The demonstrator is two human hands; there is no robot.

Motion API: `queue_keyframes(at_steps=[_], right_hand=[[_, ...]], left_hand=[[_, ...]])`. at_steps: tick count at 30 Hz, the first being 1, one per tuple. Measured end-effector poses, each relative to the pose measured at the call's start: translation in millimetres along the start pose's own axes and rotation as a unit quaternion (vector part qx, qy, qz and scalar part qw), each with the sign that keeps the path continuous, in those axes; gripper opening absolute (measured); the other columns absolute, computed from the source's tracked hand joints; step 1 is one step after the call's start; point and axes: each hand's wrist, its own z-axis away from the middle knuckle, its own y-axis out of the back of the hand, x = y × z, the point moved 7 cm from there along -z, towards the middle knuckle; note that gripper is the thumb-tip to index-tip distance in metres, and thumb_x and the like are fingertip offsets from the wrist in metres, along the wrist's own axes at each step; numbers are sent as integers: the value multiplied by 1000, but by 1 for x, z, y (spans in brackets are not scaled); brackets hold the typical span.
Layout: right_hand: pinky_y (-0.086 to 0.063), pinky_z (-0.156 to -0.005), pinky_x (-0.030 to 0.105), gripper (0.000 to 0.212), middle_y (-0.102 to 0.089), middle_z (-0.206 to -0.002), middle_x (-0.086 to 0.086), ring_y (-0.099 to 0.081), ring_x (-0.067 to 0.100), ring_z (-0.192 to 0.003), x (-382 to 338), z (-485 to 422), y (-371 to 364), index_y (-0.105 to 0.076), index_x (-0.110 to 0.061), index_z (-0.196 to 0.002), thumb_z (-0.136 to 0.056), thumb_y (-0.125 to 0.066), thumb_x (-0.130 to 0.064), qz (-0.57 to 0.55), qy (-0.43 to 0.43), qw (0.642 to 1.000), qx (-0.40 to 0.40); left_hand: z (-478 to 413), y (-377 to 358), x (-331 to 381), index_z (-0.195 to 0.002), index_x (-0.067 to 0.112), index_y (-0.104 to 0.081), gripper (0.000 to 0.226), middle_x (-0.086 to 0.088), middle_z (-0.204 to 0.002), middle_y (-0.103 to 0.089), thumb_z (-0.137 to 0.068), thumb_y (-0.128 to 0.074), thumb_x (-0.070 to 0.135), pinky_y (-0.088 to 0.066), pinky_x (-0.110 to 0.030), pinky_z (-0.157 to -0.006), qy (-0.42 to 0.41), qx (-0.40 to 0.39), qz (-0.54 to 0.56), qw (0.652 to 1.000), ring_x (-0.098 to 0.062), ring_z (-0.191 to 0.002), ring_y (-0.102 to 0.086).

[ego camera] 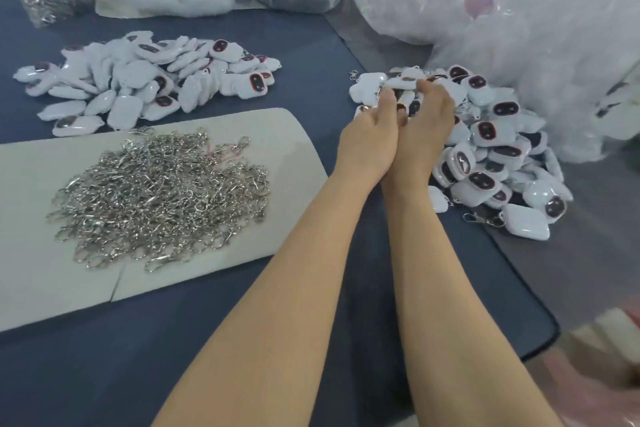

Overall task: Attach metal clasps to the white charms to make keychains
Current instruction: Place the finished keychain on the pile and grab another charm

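Both bare forearms stretch forward side by side, wrists touching. The left hand (369, 135) and right hand (427, 128) rest fingers-down, loosely curled, on a heap of glossy white charms (485, 149) at the blue table's (104, 357) right edge; what they grip cannot be told. Shiny metal clasps (159, 198) lie tangled on a pale board (34, 288) near the left edge.

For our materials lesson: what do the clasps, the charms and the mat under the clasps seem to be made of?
Clasps: shiny silver metal, glinting. Charms: probably glossy white plastic with dark insets. Mat: matte pale grey, maybe foam or felt; unclear.
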Motion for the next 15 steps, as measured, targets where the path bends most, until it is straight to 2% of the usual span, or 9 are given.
queue_keyframes(at_steps=[1, 3, 5, 8, 10, 13, 15], right_hand=[[-32, -80, 1, 24, -51, -122, -5, -41, 3, -108, 5, -2, -2, -57, -11, -118, -98, -45, -13, 6, -9, 1000, -15], [-33, -80, 8, 23, -55, -124, 3, -45, 10, -110, 9, 0, -8, -60, -7, -115, -97, -48, -15, 59, 6, 996, -63], [-31, -82, 13, 23, -55, -124, 5, -46, 15, -114, 13, 1, -12, -60, -8, -115, -96, -50, -15, 99, 11, 992, -83], [-36, -93, 23, 24, -57, -122, 6, -46, 17, -115, 11, 1, -14, -61, -8, -115, -94, -51, -15, 108, 26, 990, -82], [-37, -95, 27, 23, -58, -119, 7, -47, 19, -115, 4, 2, -13, -63, -7, -113, -93, -53, -14, 112, 48, 990, -65], [-41, -94, 31, 22, -60, -116, 5, -51, 19, -112, -11, 9, -18, -62, -8, -111, -91, -54, -12, 55, 69, 994, -59], [-46, -89, 34, 19, -62, -111, 4, -56, 18, -104, -22, 18, -31, -61, -10, -108, -91, -53, -14, 5, 69, 993, -92]], left_hand=[[-1, -3, -1, -70, 30, -59, 49, -5, -105, -66, -101, -24, 46, -43, -33, -90, 1, -6, -11, 1000, -23, -106, -57], [-2, -4, -2, -83, 21, -67, 54, -6, -104, -67, -102, -23, 45, -43, -33, -90, -9, 0, -20, 1000, -22, -103, -58], [-5, -3, -4, -90, 22, -66, 49, -4, -103, -67, -102, -24, 45, -45, -32, -89, -12, 13, -12, 1000, -20, -102, -60], [-5, 0, -6, -85, 23, -64, 47, -3, -101, -68, -102, -25, 44, -46, -33, -88, -14, 21, -17, 1000, -20, -100, -61], [-4, 4, -4, -79, 23, -63, 48, -3, -96, -69, -102, -26, 43, -47, -34, -88, -26, 30, -16, 999, -20, -98, -62], [-1, 18, 3, -77, 25, -59, 42, 8, -83, -63, -102, -30, 40, -45, -28, -80, -53, 63, 1, 997, -13, -90, -60], [-1, 37, 5, -88, 20, -61, 34, 10, -87, -61, -101, -35, 37, -43, -24, -78, -62, 104, 17, 993, -11, -91, -59]])
